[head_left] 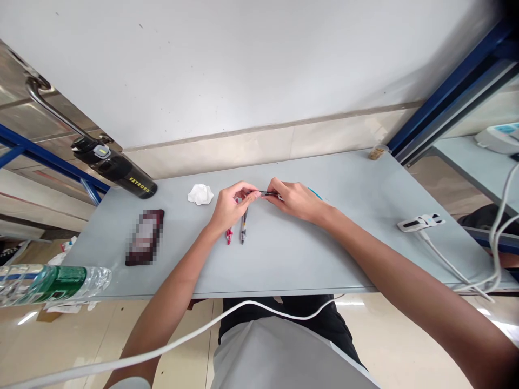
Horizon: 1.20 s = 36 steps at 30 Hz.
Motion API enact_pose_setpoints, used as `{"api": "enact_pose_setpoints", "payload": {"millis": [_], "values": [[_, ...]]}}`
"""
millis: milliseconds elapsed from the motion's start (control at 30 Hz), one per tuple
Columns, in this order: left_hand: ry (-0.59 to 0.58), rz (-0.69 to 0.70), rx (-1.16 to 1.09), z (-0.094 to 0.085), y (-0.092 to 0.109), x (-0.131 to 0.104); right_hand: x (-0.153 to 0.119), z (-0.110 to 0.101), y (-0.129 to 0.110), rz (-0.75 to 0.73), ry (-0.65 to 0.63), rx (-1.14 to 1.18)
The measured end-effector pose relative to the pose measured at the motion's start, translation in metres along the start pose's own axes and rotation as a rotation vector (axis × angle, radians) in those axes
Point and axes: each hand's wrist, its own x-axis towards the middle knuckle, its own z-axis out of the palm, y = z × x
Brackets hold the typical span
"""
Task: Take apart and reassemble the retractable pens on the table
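white cable [251, 303] at six o'clock could snag an arm [178, 286], jerking the left hand [231, 206] and right hand [298, 200], both pinching a thin dark piece [265, 193] mid-bench; slack fingertips could drop it by the pens [244, 229] at seven.

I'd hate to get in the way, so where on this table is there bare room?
The widest patch lies between the right forearm, small jar and white corded device. Another separates the pens from the table's near edge. It's crowded around the left hand and right hand, and by the black bottle.
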Motion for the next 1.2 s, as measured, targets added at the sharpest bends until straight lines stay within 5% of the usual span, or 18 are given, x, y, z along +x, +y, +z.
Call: {"api": "enact_pose_setpoints", "payload": {"millis": [600,767,933,1200], "values": [[-0.008,-0.034,0.017,-0.0006,0.0029,0.0,0.0006,-0.0002,0.0003,-0.014,0.012,-0.067],[0.018,0.052,-0.001,-0.0011,0.0011,0.0002,0.0012,0.0003,0.0015,-0.016,0.023,-0.121],[0.025,-0.046,-0.022,-0.0015,0.0005,0.0008,0.0017,0.0006,0.0027,-0.019,0.043,-0.133],[0.083,0.031,-0.003,-0.0016,0.0011,0.0018,0.0024,-0.0032,-0.0012,-0.024,0.096,-0.114]]}}
